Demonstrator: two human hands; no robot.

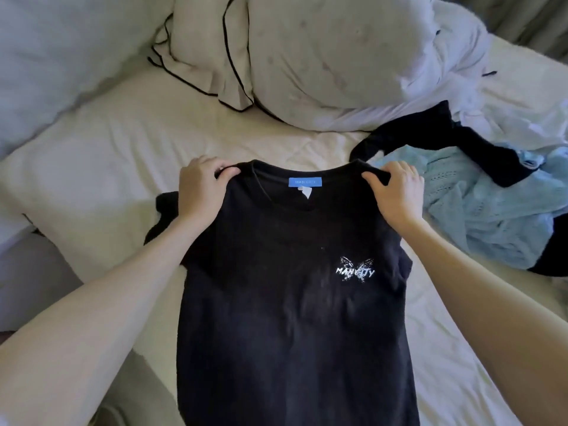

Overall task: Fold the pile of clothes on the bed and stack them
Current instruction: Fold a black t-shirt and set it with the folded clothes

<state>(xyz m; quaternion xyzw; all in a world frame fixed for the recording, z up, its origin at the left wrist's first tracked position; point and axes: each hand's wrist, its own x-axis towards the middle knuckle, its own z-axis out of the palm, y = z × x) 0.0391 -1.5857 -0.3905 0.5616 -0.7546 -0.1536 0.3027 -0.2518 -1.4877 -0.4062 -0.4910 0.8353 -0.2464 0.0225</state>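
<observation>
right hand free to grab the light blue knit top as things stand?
Probably not yet. The right hand pinches the shoulder of the black printed T-shirt, so it would have to let go first. The light blue knit top lies just beside it, mostly uncovered, though a dark garment drapes over its far edge.

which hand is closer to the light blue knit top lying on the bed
Right. The right hand grips the black T-shirt shoulder just beside the light blue knit top; the left hand grips the far shoulder.
</observation>
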